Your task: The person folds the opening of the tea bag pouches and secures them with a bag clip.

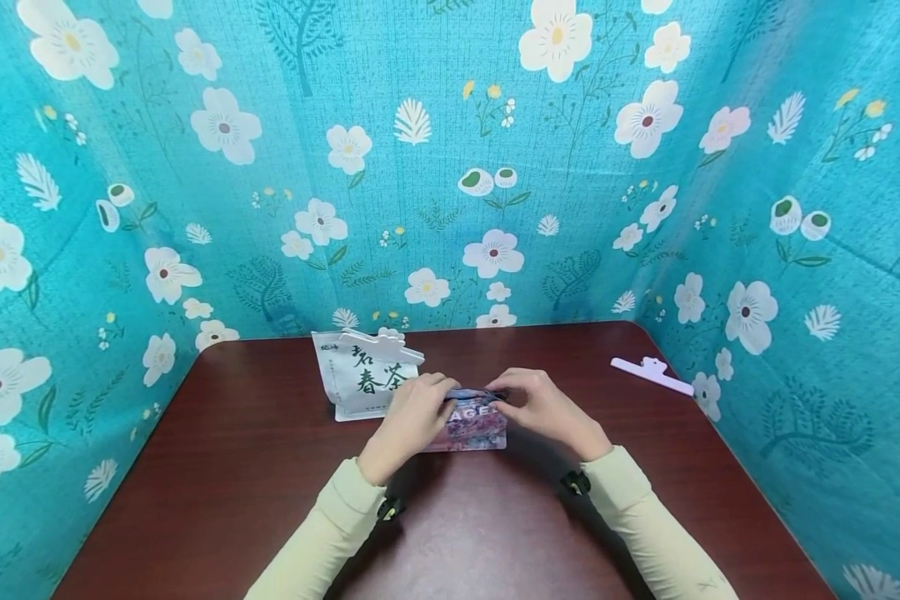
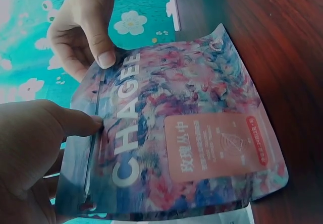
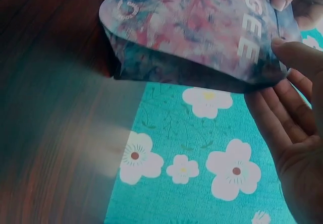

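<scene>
A pink and blue patterned tea pouch [image 1: 474, 429] marked CHAGEE stands on the table between both hands. My left hand [image 1: 414, 410] pinches its top near the left end, thumb on the front along the seal line [image 2: 94, 148]. The right hand [image 1: 543, 406] pinches the same top edge near the right end, thumb in front and fingers behind. In the left wrist view the pouch's printed front [image 2: 176, 93] shows a pink label [image 2: 217, 146]. From the right wrist view its folded side [image 3: 166, 65] is visible.
Behind and left of the pouch stands a white tea bag [image 1: 345, 379] with dark characters, a white sealing clip [image 1: 382, 343] across its top. Another white clip [image 1: 652, 375] lies at the table's right edge. A turquoise flowered curtain [image 1: 450, 208] surrounds the brown table [image 1: 217, 467].
</scene>
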{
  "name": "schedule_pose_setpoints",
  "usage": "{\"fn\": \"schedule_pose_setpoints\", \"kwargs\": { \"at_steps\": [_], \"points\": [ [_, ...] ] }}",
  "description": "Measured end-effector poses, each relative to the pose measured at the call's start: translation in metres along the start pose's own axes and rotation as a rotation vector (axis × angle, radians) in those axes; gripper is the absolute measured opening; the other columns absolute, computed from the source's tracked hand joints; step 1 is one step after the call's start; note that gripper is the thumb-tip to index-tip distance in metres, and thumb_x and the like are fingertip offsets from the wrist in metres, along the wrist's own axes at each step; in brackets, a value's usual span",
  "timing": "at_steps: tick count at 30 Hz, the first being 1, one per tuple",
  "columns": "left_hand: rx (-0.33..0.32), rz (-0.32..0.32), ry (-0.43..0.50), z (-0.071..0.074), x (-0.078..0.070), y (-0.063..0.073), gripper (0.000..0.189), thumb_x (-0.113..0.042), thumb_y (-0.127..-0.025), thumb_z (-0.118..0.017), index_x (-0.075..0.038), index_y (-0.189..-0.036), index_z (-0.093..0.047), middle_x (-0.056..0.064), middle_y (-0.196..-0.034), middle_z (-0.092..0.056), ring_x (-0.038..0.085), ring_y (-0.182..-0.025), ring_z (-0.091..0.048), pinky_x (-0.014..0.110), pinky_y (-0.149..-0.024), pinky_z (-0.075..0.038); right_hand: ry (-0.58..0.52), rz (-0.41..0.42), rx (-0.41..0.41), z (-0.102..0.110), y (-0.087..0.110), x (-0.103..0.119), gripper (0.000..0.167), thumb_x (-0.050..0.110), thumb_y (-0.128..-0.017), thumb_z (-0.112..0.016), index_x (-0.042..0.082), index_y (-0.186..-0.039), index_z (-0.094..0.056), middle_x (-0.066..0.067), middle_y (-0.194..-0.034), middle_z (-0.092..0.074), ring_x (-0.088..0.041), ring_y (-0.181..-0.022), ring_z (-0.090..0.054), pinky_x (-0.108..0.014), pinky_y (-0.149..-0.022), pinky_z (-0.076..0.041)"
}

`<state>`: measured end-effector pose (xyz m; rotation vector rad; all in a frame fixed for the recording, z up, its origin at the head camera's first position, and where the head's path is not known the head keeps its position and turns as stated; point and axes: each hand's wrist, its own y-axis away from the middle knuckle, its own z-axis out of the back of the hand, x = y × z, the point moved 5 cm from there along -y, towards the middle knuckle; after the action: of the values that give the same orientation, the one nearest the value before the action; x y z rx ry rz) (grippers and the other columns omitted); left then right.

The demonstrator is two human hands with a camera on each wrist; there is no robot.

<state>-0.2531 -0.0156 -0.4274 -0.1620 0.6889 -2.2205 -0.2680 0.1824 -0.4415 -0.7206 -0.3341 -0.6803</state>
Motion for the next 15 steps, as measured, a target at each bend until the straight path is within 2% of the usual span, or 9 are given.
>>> {"fn": "schedule_pose_setpoints", "kwargs": {
  "at_steps": [9, 15],
  "points": [
    [-0.017, -0.024, -0.027, -0.004, -0.013, -0.008, 0.011, -0.014, -0.090, -0.075, -0.013, -0.101, -0.074, 0.000, -0.094, -0.074, 0.019, -0.084, -0.070, 0.038, -0.068, -0.054, -0.061, 0.024, -0.037, 0.005, 0.004, -0.004, 0.026, -0.004, -0.084, -0.079, 0.009, -0.106, -0.077, -0.003, -0.100, -0.074, -0.016, -0.090, -0.072, -0.034, -0.080, -0.061],
    [-0.045, -0.044, -0.001, -0.007, -0.019, -0.010, 0.010, -0.014, -0.091, -0.074, -0.013, -0.101, -0.074, 0.000, -0.094, -0.073, 0.018, -0.084, -0.070, 0.035, -0.069, -0.054, -0.047, 0.051, -0.052, 0.004, 0.005, -0.005, 0.024, -0.003, -0.084, -0.078, 0.010, -0.104, -0.077, -0.001, -0.098, -0.075, -0.013, -0.087, -0.071, -0.031, -0.077, -0.061]
  ]
}}
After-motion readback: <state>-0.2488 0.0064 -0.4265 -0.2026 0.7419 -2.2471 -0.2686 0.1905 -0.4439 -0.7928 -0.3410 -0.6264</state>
